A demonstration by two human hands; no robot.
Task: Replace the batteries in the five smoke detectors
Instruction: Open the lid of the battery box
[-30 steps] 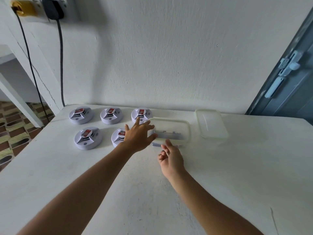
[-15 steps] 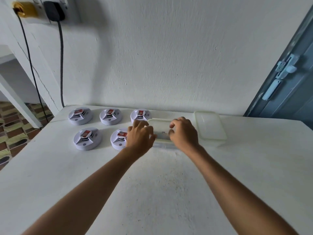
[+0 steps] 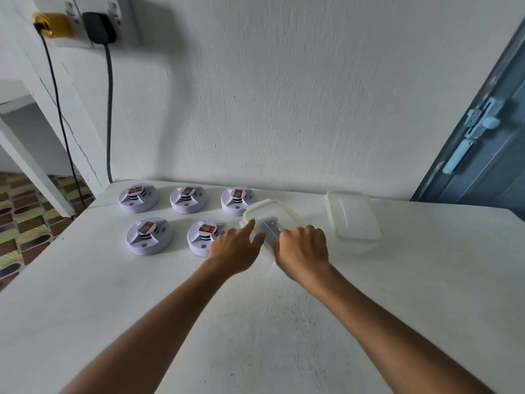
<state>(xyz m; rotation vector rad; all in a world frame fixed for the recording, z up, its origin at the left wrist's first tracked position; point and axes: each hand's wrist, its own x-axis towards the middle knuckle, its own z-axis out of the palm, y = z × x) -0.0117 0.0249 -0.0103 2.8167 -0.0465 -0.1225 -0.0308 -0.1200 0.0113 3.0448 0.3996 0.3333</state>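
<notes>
Several white round smoke detectors lie on the white table (image 3: 142,294) in two rows, each with a red-labelled battery on top: a back row from the left one (image 3: 138,198) to the right one (image 3: 237,200), and a front pair (image 3: 149,236) (image 3: 203,237). Right of them a clear plastic container (image 3: 272,211) is turned and tilted, with dark batteries (image 3: 270,228) showing inside. My left hand (image 3: 235,251) holds its left end between forefinger and thumb. My right hand (image 3: 304,248) grips its near edge with curled fingers.
The container's clear lid (image 3: 352,220) lies on the table to the right. The wall runs right behind the table, with two plugs and hanging cables at the upper left. A blue door (image 3: 483,155) stands at the right, and patterned floor shows past the table's left edge.
My right hand came up from the table to the container and took hold of it. The container has turned and tilted from lying flat. My left hand shifted slightly along its left end.
</notes>
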